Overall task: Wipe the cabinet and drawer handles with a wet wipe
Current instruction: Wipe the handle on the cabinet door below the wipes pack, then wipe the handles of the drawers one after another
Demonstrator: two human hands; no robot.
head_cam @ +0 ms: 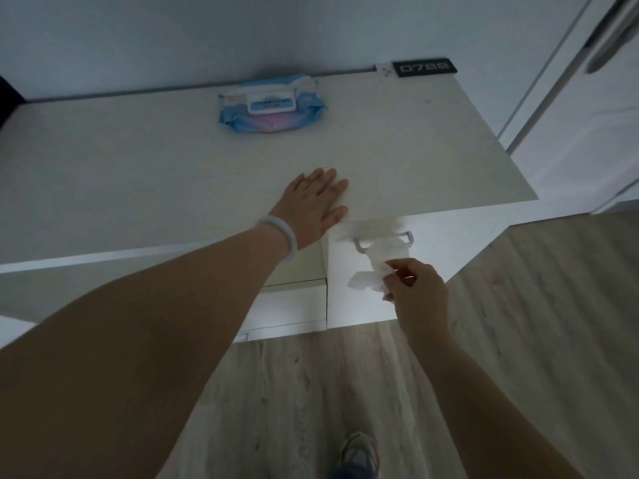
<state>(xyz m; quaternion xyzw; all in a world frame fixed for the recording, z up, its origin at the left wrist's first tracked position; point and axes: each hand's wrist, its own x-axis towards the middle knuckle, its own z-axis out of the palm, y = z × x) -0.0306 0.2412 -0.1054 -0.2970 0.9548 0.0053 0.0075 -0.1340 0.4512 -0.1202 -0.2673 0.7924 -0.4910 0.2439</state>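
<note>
While our left hand [316, 202] lies flat, fingers straight and together, on the cabinet top [397, 146], our right hand [416, 288] pinches a white wet wipe [382, 259] looped through the grey door handle [383, 239] under the top's front edge. Wipes pack [271, 104] sits at the back of the top.

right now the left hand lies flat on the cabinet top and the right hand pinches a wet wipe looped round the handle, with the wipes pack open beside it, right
Not quite. The wipes pack is not beside the handle: the head view shows it far back on the cabinet top, near the wall, lid apparently closed. The left hand and right hand with the wet wipe are as described.
</note>
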